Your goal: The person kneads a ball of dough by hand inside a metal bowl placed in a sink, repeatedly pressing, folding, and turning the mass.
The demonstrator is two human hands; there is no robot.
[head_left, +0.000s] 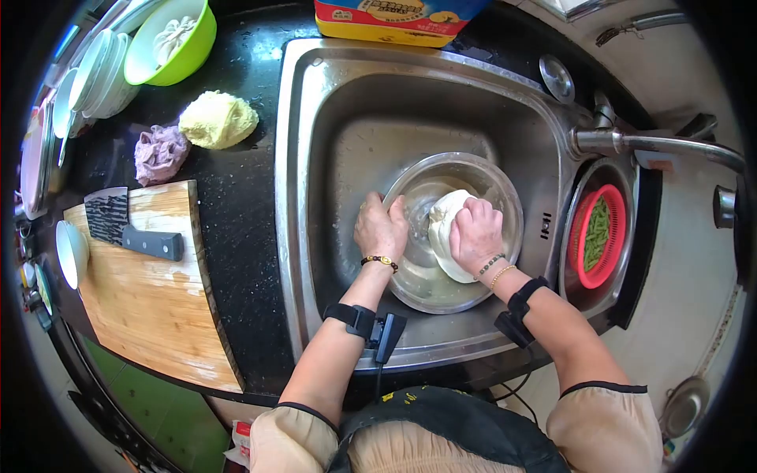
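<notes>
A metal bowl point(505, 187) with water in it stands in the steel sink point(363, 142). My left hand point(381, 228) grips the bowl's left rim, with the thumb over the edge. Inside the bowl, my right hand point(478, 234) is closed on a soft white lump of dough point(443, 229). Its fingers press into the top of the lump, which lies partly in the water. The underside of the dough is hidden.
A faucet point(603, 140) and a red basket of green vegetables point(582, 260) are at the right. On the left counter lie yellow dough point(218, 120), purple dough point(161, 154), and a cleaver point(134, 229) on a cutting board point(162, 307). A green bowl point(197, 47) stands behind.
</notes>
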